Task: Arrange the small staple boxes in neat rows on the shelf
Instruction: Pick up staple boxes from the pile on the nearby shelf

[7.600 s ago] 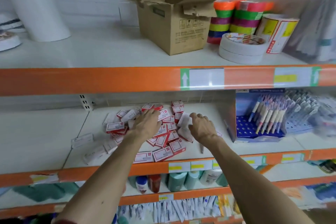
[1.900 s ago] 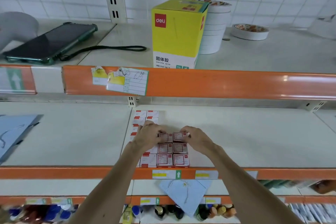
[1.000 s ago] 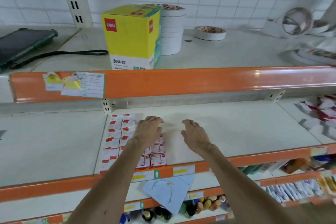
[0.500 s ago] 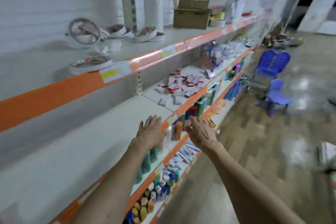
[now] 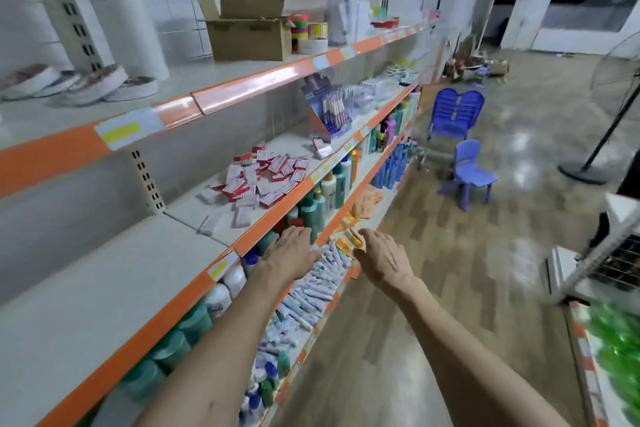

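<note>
Reaching forward, my left hand (image 5: 292, 255) and right hand (image 5: 382, 258) were open and empty at frame centre. The loose boxes (image 5: 259, 177) lay heaped on the shelf (image 5: 194, 215), up-left of both; left hand nearer.

Cool, even overhead light; white glare patches sheen the floor (image 5: 519, 146) beside the blue chairs (image 5: 456, 113). Wide-angle bending curves the shelf edge (image 5: 263, 78). Motion blur smears the far corners, especially lower right.
</note>
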### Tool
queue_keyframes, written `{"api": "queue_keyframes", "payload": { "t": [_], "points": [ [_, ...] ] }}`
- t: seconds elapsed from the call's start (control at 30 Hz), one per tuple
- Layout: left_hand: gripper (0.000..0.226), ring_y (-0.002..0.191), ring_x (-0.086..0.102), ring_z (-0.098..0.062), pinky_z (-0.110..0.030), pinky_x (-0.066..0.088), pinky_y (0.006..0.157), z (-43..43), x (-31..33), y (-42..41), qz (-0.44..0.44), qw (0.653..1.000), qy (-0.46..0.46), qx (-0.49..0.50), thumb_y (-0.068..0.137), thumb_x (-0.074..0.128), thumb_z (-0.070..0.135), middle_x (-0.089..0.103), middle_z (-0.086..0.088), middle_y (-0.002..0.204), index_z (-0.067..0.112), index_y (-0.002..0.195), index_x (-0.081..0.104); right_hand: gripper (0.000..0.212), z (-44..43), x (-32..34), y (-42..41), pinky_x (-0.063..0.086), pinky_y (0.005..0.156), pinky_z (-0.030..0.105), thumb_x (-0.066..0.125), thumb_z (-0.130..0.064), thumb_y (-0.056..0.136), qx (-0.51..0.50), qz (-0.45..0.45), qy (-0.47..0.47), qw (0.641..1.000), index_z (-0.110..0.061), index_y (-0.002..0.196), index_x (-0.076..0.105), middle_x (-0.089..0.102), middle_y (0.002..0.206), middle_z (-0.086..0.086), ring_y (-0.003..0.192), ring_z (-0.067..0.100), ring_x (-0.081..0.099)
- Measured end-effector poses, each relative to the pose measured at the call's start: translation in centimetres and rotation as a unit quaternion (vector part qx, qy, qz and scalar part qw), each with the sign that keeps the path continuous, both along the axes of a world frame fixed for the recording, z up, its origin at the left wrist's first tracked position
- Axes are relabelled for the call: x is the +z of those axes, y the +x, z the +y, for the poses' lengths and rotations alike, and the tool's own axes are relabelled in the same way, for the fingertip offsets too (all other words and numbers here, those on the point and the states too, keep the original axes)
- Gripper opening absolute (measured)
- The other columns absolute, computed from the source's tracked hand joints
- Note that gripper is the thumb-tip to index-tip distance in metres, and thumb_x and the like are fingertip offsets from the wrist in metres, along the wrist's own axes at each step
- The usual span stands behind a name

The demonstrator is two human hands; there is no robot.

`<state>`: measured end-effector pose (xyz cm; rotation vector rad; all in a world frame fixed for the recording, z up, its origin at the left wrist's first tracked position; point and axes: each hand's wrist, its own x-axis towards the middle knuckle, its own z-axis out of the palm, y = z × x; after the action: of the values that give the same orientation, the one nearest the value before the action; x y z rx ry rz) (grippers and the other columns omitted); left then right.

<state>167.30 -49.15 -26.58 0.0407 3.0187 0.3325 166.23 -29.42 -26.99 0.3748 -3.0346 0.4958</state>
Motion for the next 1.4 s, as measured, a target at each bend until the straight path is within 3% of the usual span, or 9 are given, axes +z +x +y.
{"api": "queue_keyframes", "payload": {
  "t": [0.27,0.63,0.9,1.1,1.17,1.27,1.4],
  "points": [
    [0.051,0.132,0.040,-0.026,-0.044,0.033,0.110,2.6,-1.0,-9.8,-0.002,1.000,0.002,0.018,0.096,0.049,0.043,0.047,-0.010,0.138,0.010,0.135,0.043,0.039,1.1,-1.9,-9.7,0.043,0.091,0.041,0.050,-0.031,0.097,0.071,-0.017,-0.003,0.997,-0.019,0.134,0.043,0.054,0.134,0.007,0.119,0.031,0.051],
    [0.048,0.124,0.048,-0.031,-0.045,0.042,0.101,6.4,-1.2,-29.8,-0.004,0.995,0.080,0.063,0.094,0.054,0.038,0.052,-0.014,0.132,0.008,0.130,0.047,0.043,3.2,-0.8,-29.8,0.044,0.091,0.040,0.050,-0.024,0.097,0.119,-0.018,0.058,0.991,-0.016,0.138,0.040,0.057,0.130,0.011,0.117,0.032,0.053],
    [0.049,0.128,0.042,-0.030,-0.044,0.036,0.105,3.7,-0.8,-37.3,0.006,0.992,0.044,0.122,0.096,0.052,0.038,0.047,-0.013,0.137,0.012,0.135,0.039,0.036,1.4,0.6,-40.2,0.045,0.099,0.044,0.045,-0.025,0.100,0.150,0.004,0.041,0.988,-0.013,0.133,0.044,0.056,0.133,0.010,0.119,0.029,0.054],
    [0.068,0.148,0.011,-0.023,-0.052,0.014,0.119,2.3,-2.8,-41.4,0.017,0.984,0.018,0.176,0.096,0.047,0.047,0.019,-0.004,0.159,0.016,0.150,0.020,0.044,-0.8,-0.5,-47.1,0.039,0.101,0.044,0.045,-0.036,0.100,0.205,-0.005,0.055,0.977,-0.017,0.140,0.039,0.048,0.144,0.006,0.131,0.028,0.044],
    [0.068,0.148,0.009,-0.021,-0.053,0.012,0.118,1.5,-3.0,-42.9,0.017,0.977,0.026,0.211,0.096,0.042,0.053,0.017,-0.001,0.160,0.018,0.150,0.021,0.048,-1.6,-1.0,-49.8,0.035,0.105,0.044,0.045,-0.037,0.100,0.233,-0.009,0.060,0.971,-0.017,0.142,0.037,0.045,0.146,0.006,0.134,0.029,0.041],
    [0.065,0.148,0.008,-0.021,-0.052,0.014,0.118,0.9,-3.2,-44.6,0.001,0.966,0.001,0.257,0.099,0.042,0.044,0.012,-0.001,0.161,0.020,0.153,0.016,0.047,-2.9,-1.2,-54.1,0.035,0.104,0.044,0.047,-0.037,0.099,0.274,-0.026,0.061,0.959,-0.017,0.140,0.038,0.046,0.145,0.008,0.132,0.030,0.042],
    [0.060,0.146,0.017,-0.020,-0.045,0.018,0.118,0.2,-2.8,-45.6,0.036,0.946,-0.011,0.321,0.097,0.046,0.037,0.023,-0.001,0.158,0.020,0.150,0.025,0.042,-5.8,-0.9,-58.9,0.039,0.099,0.042,0.048,-0.033,0.098,0.314,-0.025,0.052,0.948,-0.016,0.136,0.042,0.052,0.138,0.011,0.125,0.032,0.047]
  ]
}}
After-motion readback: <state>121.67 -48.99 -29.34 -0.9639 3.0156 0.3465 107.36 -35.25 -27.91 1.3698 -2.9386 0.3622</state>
